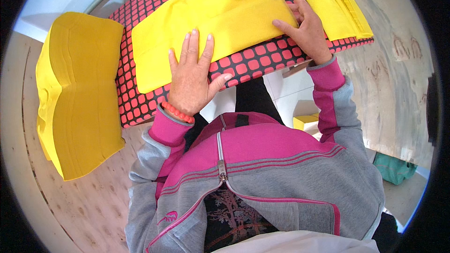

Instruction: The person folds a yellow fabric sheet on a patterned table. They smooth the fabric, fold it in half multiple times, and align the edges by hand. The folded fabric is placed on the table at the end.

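Note:
A folded piece of yellow cloth (225,21) lies across a padded board covered in black fabric with red rounded squares (243,63). My left hand (191,72) rests on the cloth's near edge, fingers spread and stretched out, thumb over the patterned cover. At the cloth's right end, my right hand (307,28) has its thumb on top and its fingers curled round the slightly blurred edge; the fingertips are partly hidden. A red bead bracelet (178,112) circles my left wrist.
A stack of yellow cloth pieces (86,98) hangs over the board's left end onto a wooden table (89,197). More folded yellow cloth (333,7) lies at the far right, beside another wooden surface (393,98). Below right is a green bag or cloth (393,168).

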{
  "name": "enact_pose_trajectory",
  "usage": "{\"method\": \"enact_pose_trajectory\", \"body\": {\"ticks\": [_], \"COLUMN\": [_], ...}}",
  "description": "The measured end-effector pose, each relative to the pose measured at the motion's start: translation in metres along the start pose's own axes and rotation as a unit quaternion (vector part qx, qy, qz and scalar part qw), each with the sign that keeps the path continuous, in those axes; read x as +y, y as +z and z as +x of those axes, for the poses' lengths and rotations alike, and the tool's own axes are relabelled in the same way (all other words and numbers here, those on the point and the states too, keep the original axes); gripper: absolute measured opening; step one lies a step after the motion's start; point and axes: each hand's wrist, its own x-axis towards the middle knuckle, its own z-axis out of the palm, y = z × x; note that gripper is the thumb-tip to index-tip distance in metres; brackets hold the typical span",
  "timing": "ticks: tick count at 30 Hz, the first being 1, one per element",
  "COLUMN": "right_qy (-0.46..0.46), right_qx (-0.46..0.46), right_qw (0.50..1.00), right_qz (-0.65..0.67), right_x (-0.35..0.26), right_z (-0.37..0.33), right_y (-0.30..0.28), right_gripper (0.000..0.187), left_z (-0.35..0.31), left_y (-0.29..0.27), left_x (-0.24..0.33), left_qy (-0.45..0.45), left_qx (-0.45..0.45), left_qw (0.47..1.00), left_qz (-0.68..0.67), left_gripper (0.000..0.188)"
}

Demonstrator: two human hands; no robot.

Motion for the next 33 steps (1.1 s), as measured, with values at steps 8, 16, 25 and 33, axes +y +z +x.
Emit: {"method": "enact_pose_trajectory", "body": {"ticks": [8, 16, 25, 33], "right_qy": [-0.032, -0.005, -0.06, -0.2], "right_qx": [0.015, 0.046, 0.063, 0.139], "right_qw": [0.994, 0.991, 0.979, 0.951], "right_qz": [0.102, -0.126, -0.184, -0.19], "right_x": [0.008, -0.007, 0.0, -0.067], "right_z": [0.006, 0.001, 0.003, -0.014], "right_y": [0.012, 0.011, 0.018, 0.031], "right_gripper": [0.077, 0.065, 0.056, 0.05], "left_z": [-0.001, -0.003, -0.007, -0.007], "left_y": [0.001, -0.001, 0.002, 0.004], "left_x": [0.0, 0.001, -0.001, 0.004], "left_qy": [-0.004, 0.002, -0.012, -0.029], "left_qx": [0.008, 0.003, 0.011, 0.006], "left_qw": [1.0, 1.0, 1.0, 0.999], "left_qz": [-0.02, 0.017, 0.007, 0.024], "left_gripper": [0.092, 0.086, 0.089, 0.091]}}
